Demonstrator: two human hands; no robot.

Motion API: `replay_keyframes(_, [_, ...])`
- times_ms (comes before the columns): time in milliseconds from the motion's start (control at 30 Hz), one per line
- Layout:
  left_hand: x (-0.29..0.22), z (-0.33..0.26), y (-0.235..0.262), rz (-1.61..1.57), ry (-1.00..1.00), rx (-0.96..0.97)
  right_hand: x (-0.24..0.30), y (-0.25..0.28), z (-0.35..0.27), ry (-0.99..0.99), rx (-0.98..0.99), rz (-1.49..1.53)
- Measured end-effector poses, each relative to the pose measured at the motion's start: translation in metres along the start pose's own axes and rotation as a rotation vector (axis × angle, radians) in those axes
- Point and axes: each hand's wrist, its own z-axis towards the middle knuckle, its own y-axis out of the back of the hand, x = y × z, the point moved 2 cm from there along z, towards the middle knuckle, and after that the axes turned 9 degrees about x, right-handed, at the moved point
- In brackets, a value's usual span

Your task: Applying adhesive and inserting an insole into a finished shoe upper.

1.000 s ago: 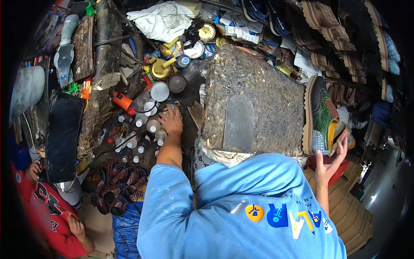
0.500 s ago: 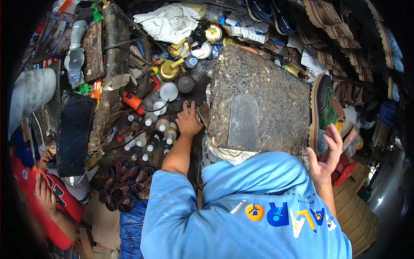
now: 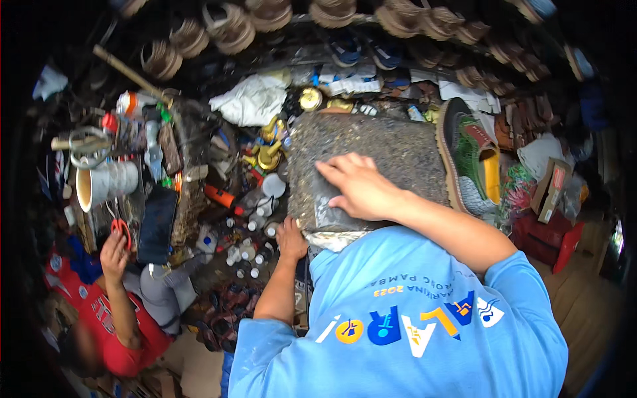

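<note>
My right hand [image 3: 358, 187] lies flat, fingers spread, on a grey speckled stone slab [image 3: 398, 149] in front of me and holds nothing. My left hand [image 3: 290, 239] rests at the slab's lower left corner with its fingers bent, next to a cluster of small white-capped bottles [image 3: 249, 247]. Whether it grips anything is unclear. A green and yellow shoe [image 3: 472, 162] lies on its side against the slab's right edge. My blue shirt [image 3: 398, 318] hides the slab's near edge.
Left of the slab are brass fittings [image 3: 269, 156], a white cloth [image 3: 252, 99], a black flat panel [image 3: 156, 222] and a white cup [image 3: 103, 186]. A person in a red shirt [image 3: 123, 331] sits at lower left. Sandals [image 3: 232, 26] hang above; boxes [image 3: 551, 192] stand right.
My right hand has swung from beside the shoe onto the stone slab and now lies flat on it. My left hand stays by the bottles. The view has tilted forward.
</note>
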Motion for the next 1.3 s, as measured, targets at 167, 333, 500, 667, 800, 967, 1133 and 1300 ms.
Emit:
replay_keyframes(167, [0.005, -0.024, 0.017, -0.018, 0.050, -0.051, -0.016, 0.006, -0.004, -0.024, -0.108, 0.212])
replay_keyframes(333, [0.012, -0.041, 0.042, 0.060, 0.013, -0.159, -0.029, 0.094, -0.062, -0.008, -0.388, 0.437])
replay_keyframes(500, [0.017, -0.048, 0.057, 0.073, 0.086, -0.213, -0.096, 0.214, -0.085, 0.139, -0.981, 0.749])
replay_keyframes(667, [-0.013, -0.064, 0.078, -0.001, 0.070, -0.258, -0.209, 0.288, -0.036, 0.036, -1.148, 0.679])
replay_keyframes(800, [-0.027, -0.095, 0.102, -0.024, 0.002, -0.415, -0.237, 0.317, -0.002, -0.190, -1.204, 0.764])
replay_keyframes(967, [-0.063, -0.130, 0.157, 0.073, -0.100, -0.646, -0.294, 0.314, 0.006, -0.537, -1.156, 0.599])
replay_keyframes(1133, [-0.146, -0.174, 0.229, 0.155, -0.276, -0.837, -0.264, 0.309, -0.034, -0.429, -1.113, 0.805])
replay_keyframes(1300, [-0.232, -0.178, 0.264, 0.247, -0.531, -0.750, -0.100, 0.231, -0.095, 0.052, -1.053, 0.763])
